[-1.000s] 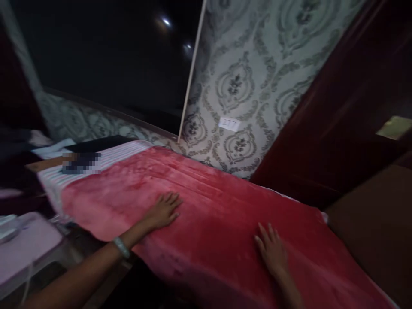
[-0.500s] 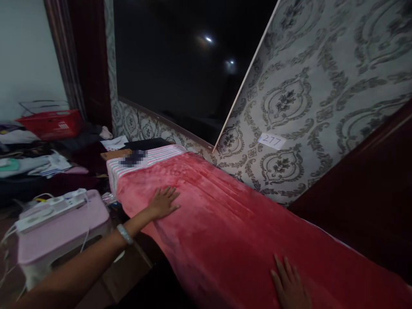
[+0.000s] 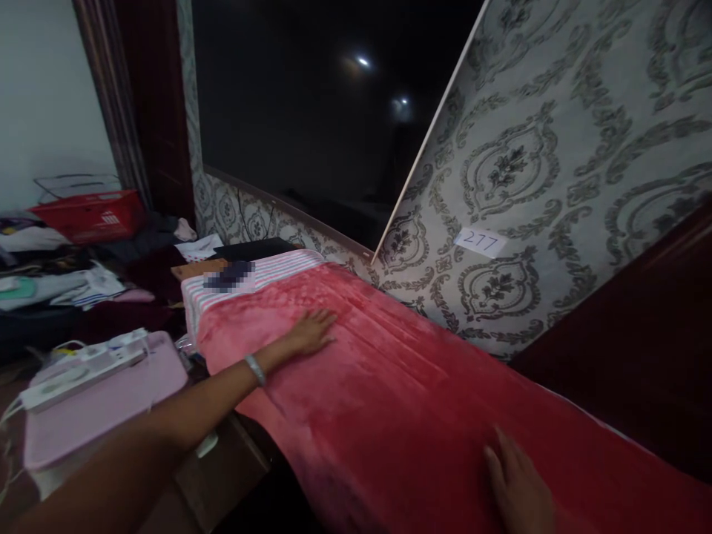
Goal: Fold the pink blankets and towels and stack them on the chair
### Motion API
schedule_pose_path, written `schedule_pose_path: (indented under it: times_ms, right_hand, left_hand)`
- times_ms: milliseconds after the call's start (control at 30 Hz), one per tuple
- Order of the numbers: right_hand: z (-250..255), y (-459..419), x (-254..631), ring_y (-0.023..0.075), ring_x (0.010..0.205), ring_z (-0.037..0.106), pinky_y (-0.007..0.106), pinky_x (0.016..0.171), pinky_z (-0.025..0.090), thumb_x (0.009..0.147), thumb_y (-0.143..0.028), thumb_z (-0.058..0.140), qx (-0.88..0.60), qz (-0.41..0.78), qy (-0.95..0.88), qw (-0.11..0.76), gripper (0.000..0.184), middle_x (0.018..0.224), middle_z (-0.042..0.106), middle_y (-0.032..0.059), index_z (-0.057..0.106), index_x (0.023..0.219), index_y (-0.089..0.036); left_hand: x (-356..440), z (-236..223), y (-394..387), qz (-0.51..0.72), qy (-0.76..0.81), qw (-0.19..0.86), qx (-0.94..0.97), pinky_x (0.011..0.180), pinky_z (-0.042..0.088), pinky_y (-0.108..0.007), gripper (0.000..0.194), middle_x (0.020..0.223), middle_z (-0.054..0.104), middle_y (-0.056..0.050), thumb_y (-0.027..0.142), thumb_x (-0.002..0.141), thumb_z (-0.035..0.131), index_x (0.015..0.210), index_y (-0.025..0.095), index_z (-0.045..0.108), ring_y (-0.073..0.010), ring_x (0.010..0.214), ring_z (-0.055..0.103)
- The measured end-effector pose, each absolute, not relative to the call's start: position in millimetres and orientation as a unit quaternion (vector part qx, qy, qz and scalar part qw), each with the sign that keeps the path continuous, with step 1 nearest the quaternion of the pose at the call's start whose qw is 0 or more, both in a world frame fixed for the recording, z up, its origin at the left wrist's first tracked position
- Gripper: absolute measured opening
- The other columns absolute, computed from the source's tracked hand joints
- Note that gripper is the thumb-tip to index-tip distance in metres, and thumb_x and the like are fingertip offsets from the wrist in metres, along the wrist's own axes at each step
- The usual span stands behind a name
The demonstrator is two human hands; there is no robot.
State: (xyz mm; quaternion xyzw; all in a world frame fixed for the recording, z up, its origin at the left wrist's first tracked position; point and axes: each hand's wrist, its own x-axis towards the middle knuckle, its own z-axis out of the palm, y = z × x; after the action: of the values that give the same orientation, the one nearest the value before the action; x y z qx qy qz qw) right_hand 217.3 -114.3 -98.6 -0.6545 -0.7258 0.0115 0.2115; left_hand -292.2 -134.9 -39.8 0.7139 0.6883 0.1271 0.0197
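Sitting by the clothes pile [image 3: 83, 285], the red basket [image 3: 94, 216] hides its contents. Your left hand [image 3: 310, 332] and right hand [image 3: 520, 482] lie open on the red blanket [image 3: 389, 415], beside the wall [image 3: 439, 263]; left reaches nearer it than half a second ago.

My count: 1 left hand [image 3: 311, 331], 1 right hand [image 3: 521, 483], 1 red blanket [image 3: 411, 415].
I also get 1 wristband [image 3: 254, 369], 1 striped cloth [image 3: 282, 268], 1 power strip [image 3: 92, 371], 1 pink-topped stool [image 3: 114, 400], 1 red basket [image 3: 92, 217], 1 dark screen [image 3: 311, 104], 1 label [image 3: 481, 242].
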Motion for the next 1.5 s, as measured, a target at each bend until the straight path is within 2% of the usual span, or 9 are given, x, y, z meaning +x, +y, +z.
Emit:
schedule_pose_path:
  times_ms: [200,367,700,833,967,1067,1167,1367,1500]
  right_hand:
    - [-92,-82,164,0.0324,0.151,0.031,0.059,0.114,0.033,0.093,-0.053,0.016,-0.657,-0.051,-0.745,0.102,0.073,0.162,0.038,0.0104,0.043,0.153,-0.021]
    - [-115,-78,167,0.0330,0.148,0.036,0.057,0.112,0.036,0.092,-0.052,0.015,-0.636,-0.082,-0.761,0.096,0.075,0.161,0.040,0.0101,0.045,0.153,-0.019]
    - [-110,-79,172,0.0331,0.147,0.038,0.059,0.111,0.037,0.091,-0.056,0.017,-0.642,-0.047,-0.756,0.117,0.076,0.159,0.043,0.0099,0.048,0.151,-0.022]
    - [-85,-57,159,0.0321,0.140,0.048,0.061,0.112,0.036,0.093,-0.060,0.016,-0.653,0.024,-0.741,0.152,0.075,0.148,0.057,0.0119,0.054,0.146,-0.023]
    - [-62,-26,126,0.0309,0.144,0.043,0.059,0.115,0.033,0.096,-0.053,0.014,-0.637,0.013,-0.751,0.174,0.073,0.153,0.051,0.0129,0.051,0.148,-0.018]
    - [-66,-13,108,0.0329,0.146,0.039,0.058,0.114,0.034,0.096,-0.046,0.019,-0.664,-0.005,-0.737,0.124,0.069,0.158,0.043,0.0145,0.047,0.151,-0.015]
    - [-83,-9,106,0.0333,0.146,0.038,0.057,0.114,0.034,0.097,-0.045,0.022,-0.671,-0.028,-0.736,0.085,0.067,0.160,0.041,0.0139,0.044,0.153,-0.016]
    - [-99,-7,114,0.0311,0.148,0.036,0.056,0.115,0.033,0.098,-0.048,0.019,-0.671,-0.047,-0.735,0.084,0.066,0.162,0.040,0.0084,0.042,0.155,-0.023]
    - [-94,-8,112,0.0307,0.150,0.033,0.055,0.116,0.032,0.099,-0.048,0.019,-0.673,-0.039,-0.736,0.072,0.066,0.163,0.036,0.0081,0.040,0.156,-0.023]
  left_hand:
    - [-231,-50,-73,0.118,0.621,0.025,0.774,0.123,0.018,-0.059,0.061,0.160,0.041,-0.012,0.058,0.098,0.043,0.150,0.026,0.048,-0.0321,0.150,0.032]
    - [-295,-48,-61,0.107,0.685,0.018,0.721,0.122,0.019,-0.059,0.059,0.163,0.036,-0.011,0.055,0.099,0.040,0.151,0.028,0.045,-0.0317,0.151,0.030]
    - [-397,-7,-70,0.110,0.775,-0.007,0.623,0.113,0.024,-0.069,0.055,0.149,0.050,-0.024,0.038,0.102,0.033,0.150,0.013,0.042,-0.0392,0.146,0.032]
    - [-346,-7,-41,0.110,0.754,0.004,0.648,0.114,0.025,-0.069,0.054,0.153,0.046,-0.023,0.038,0.102,0.032,0.150,0.016,0.044,-0.0390,0.146,0.034]
    - [-239,-22,-15,0.101,0.622,0.039,0.775,0.123,0.023,-0.053,0.059,0.161,0.041,-0.006,0.057,0.096,0.049,0.150,0.034,0.045,-0.0286,0.149,0.035]
    - [-160,-40,-13,0.135,0.433,0.056,0.890,0.122,0.022,-0.060,0.066,0.162,0.039,-0.010,0.062,0.098,0.040,0.154,0.028,0.040,-0.0323,0.151,0.031]
    - [-124,-55,-11,0.135,0.385,0.059,0.911,0.122,0.023,-0.059,0.067,0.162,0.037,-0.012,0.066,0.098,0.035,0.152,0.028,0.044,-0.0313,0.153,0.028]
    - [-208,-40,26,0.095,0.586,0.020,0.804,0.121,0.028,-0.055,0.055,0.157,0.047,-0.003,0.055,0.093,0.059,0.143,0.037,0.053,-0.0280,0.145,0.042]
    - [-296,-13,38,0.130,0.694,-0.029,0.708,0.110,0.042,-0.057,0.049,0.145,0.054,-0.013,0.045,0.095,0.061,0.137,0.019,0.056,-0.0298,0.131,0.054]
